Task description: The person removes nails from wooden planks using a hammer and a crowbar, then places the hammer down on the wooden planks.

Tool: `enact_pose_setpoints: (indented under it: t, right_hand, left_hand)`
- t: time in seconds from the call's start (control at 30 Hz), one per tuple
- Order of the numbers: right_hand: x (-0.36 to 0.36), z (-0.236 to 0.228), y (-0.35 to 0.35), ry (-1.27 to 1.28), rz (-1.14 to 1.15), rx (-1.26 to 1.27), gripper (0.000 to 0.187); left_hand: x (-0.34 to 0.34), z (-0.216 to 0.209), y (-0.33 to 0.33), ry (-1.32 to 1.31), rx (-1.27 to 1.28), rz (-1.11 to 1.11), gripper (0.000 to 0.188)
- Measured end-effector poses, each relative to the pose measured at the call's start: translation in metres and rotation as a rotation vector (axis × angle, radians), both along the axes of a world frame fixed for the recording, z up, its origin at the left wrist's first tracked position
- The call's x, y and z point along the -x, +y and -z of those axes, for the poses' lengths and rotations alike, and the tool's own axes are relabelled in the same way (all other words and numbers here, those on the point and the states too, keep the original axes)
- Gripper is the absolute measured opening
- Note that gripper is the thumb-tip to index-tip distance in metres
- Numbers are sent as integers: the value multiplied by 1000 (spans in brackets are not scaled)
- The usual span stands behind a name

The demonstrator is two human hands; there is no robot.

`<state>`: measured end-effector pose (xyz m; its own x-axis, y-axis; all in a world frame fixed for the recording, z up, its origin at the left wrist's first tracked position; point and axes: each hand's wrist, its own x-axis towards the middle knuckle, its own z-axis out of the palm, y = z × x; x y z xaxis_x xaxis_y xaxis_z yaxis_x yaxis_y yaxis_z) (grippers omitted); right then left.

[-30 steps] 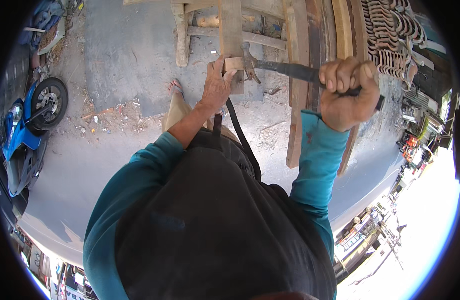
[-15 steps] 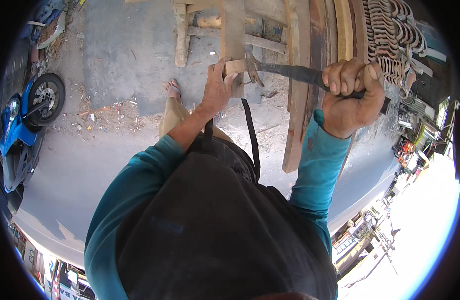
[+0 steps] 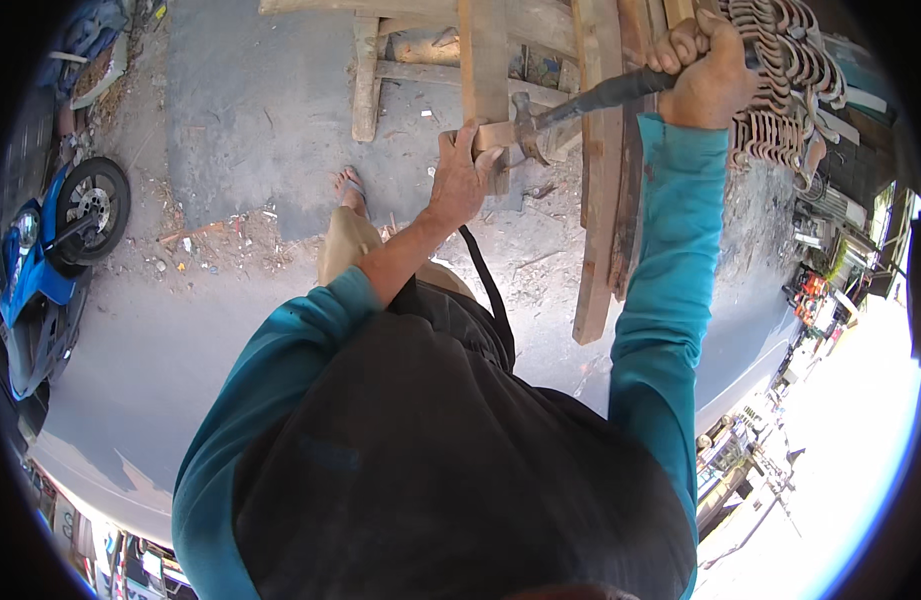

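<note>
My right hand is wrapped round the black handle of a claw hammer, far right of centre. The handle slants up from the steel head to my fist. The hammer's head rests close against the right end of a small wooden block, seemingly touching it. With fingers and thumb, my left hand grips this block at the near end of an upright-looking plank. Part of the block is hidden by my fingers.
Long timber beams lie to the right of the plank, with stacked curved clay tiles beyond them. A wooden trestle stands ahead. At the left is a blue motorcycle. Debris litters the ground near my sandalled foot.
My right hand has moved farther away from my body, so the hammer handle now tilts up to the right instead of down. The hammer head stays beside the block, still in my left hand.
</note>
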<state>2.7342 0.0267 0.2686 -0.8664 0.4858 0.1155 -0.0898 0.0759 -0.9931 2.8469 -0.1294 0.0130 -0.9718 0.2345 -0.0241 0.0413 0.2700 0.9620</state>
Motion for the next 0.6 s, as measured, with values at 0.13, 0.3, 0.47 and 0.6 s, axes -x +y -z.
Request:
enact_pose_setpoints:
  t: [0.13, 0.3, 0.47, 0.6]
  right_hand:
    - [-3, 1, -2, 98, 75, 91, 26]
    - [-85, 1, -1, 198, -120, 124, 31]
    - [-81, -4, -18, 198, -1, 113, 31]
    - [-37, 1, -12, 98, 7, 114, 33]
  left_hand:
    - [12, 12, -4, -32, -12, -46, 54]
    - [18, 9, -6, -34, -4, -10, 55]
    - [22, 6, -11, -22, 12, 20, 55]
    - [35, 12, -8, 115, -59, -44, 54]
